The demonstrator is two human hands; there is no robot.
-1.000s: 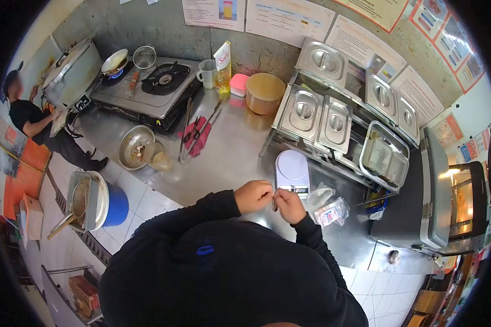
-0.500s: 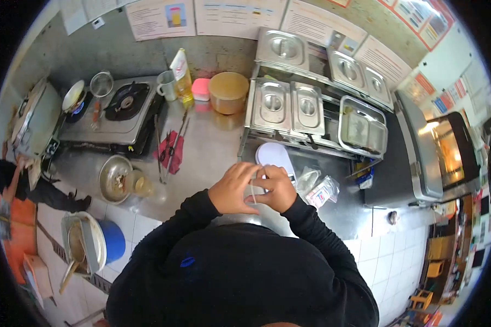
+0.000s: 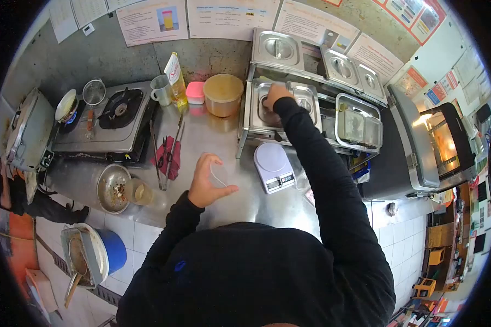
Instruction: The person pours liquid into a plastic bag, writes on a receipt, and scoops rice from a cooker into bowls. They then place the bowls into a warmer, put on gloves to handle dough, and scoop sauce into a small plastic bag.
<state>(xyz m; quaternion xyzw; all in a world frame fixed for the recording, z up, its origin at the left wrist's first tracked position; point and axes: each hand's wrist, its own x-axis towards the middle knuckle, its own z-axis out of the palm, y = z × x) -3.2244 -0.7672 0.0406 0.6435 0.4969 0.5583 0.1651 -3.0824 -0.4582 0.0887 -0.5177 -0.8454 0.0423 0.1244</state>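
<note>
At the centre of the frame, the left hand point(image 3: 207, 182) hovers above the steel tabletop point(image 3: 223, 147), its fingers curled in a loose grip around a small clear plastic bag point(image 3: 219, 175) that is hard to make out against the metal. The right hand point(image 3: 275, 94) is stretched out to the upper middle of the frame, resting on the lid point(image 3: 267, 106) of a steel food pan in the rack; whether its grip is closed on the lid's knob cannot be told from here. A white kitchen scale point(image 3: 273, 167) sits on the tabletop just right of the left hand, below the rack. Red-handled tongs point(image 3: 168, 148) lie on a red cloth to the left, near a metal bowl point(image 3: 113, 188). A gas stove point(image 3: 106, 117) fills the upper left, with a yellow oil bottle point(image 3: 175, 76) and a tan lidded tub point(image 3: 222, 94) beside it.
</note>
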